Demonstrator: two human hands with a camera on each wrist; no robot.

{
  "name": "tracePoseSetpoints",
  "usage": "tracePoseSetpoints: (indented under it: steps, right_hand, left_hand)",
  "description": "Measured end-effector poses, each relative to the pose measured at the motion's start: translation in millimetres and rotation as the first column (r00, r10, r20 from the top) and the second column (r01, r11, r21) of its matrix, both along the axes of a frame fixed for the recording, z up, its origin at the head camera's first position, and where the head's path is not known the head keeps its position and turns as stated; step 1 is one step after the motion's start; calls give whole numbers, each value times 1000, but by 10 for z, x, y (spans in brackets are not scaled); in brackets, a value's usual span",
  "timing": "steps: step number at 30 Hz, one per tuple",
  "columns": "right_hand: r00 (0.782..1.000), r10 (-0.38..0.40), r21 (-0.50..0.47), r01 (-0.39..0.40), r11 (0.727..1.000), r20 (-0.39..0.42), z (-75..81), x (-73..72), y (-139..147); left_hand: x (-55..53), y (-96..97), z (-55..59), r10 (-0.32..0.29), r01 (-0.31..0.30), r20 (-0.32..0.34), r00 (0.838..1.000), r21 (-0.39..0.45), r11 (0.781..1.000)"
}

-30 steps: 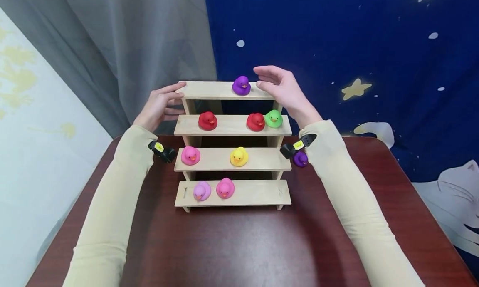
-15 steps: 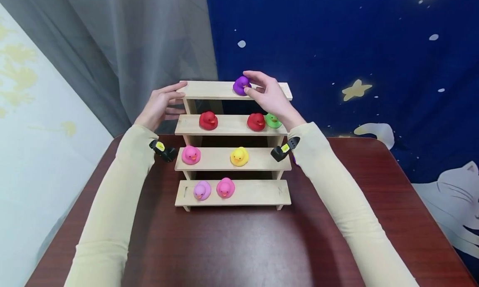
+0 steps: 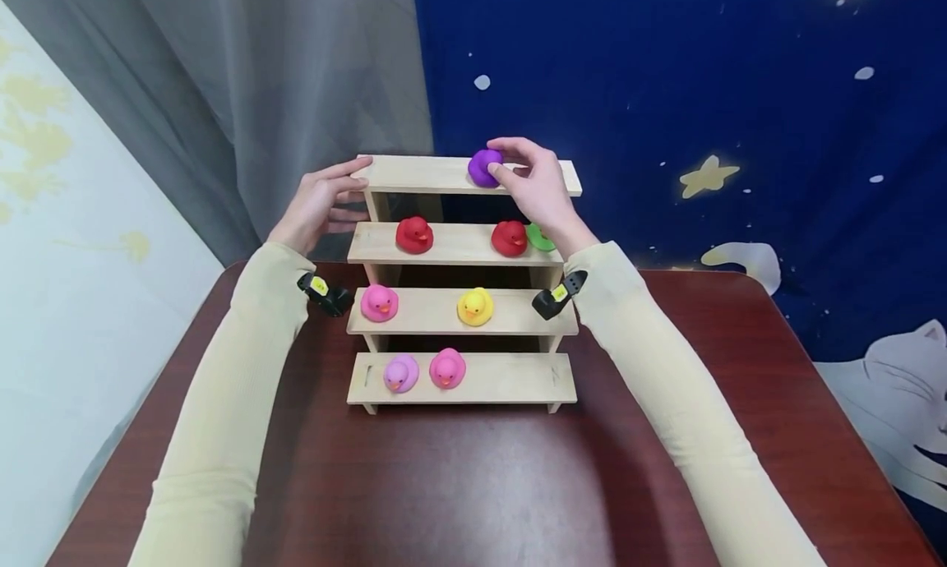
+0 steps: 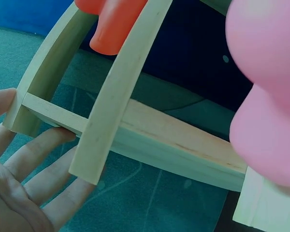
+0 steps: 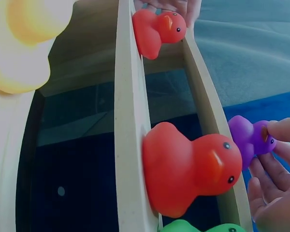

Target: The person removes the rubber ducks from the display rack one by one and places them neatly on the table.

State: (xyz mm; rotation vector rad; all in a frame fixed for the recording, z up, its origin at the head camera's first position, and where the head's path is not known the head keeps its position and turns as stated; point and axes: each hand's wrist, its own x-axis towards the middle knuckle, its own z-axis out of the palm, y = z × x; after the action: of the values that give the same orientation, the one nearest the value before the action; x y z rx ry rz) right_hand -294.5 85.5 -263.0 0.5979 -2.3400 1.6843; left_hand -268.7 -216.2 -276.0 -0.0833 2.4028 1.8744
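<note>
In the head view a four-tier wooden display stand (image 3: 418, 172) holds several toy ducks. My right hand (image 3: 538, 189) pinches a purple rubber duck (image 3: 482, 171) between thumb and fingers on the top tier. The right wrist view shows the thumb at the beak of this purple duck (image 5: 244, 137). At the stand's left end, the fingers of my left hand (image 3: 312, 207) lie extended against the top board and its side support. Below are two red ducks (image 3: 414, 236) and a green duck (image 3: 541, 237), partly covered by my right wrist.
On the third tier sit a pink duck (image 3: 380, 303) and a yellow duck (image 3: 474, 306). The lowest tier carries a lilac duck (image 3: 400, 374) and another pink one. Beneath the stand is a dark red table (image 3: 444, 485), with grey and blue curtains (image 3: 629, 99) behind.
My right hand has come left and taken hold of the purple duck, which has turned and shifted slightly right. My left hand stays at the stand. The sleeve now hides a purple duck on the table.
</note>
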Motion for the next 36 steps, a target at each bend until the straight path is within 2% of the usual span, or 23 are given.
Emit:
tracePoseSetpoints:
  steps: [13, 21, 28, 36]
  right_hand:
    - [999, -38, -7, 37, 999, -20, -74, 246, 260]
    - [996, -71, -61, 67, 996, -58, -100, 371, 425]
    - [994, -73, -79, 67, 995, -86, -167, 424, 581]
    - [982, -133, -103, 120, 987, -137, -155, 492, 809]
  left_hand:
    - [-46, 25, -65, -25, 25, -4, 1000, -13, 1000]
    - [-69, 44, -80, -37, 37, -14, 999, -21, 999]
    - [-47, 42, -80, -19, 18, -16, 1000, -25, 1000]
    - [-58, 48, -39, -24, 23, -19, 1000, -26, 999]
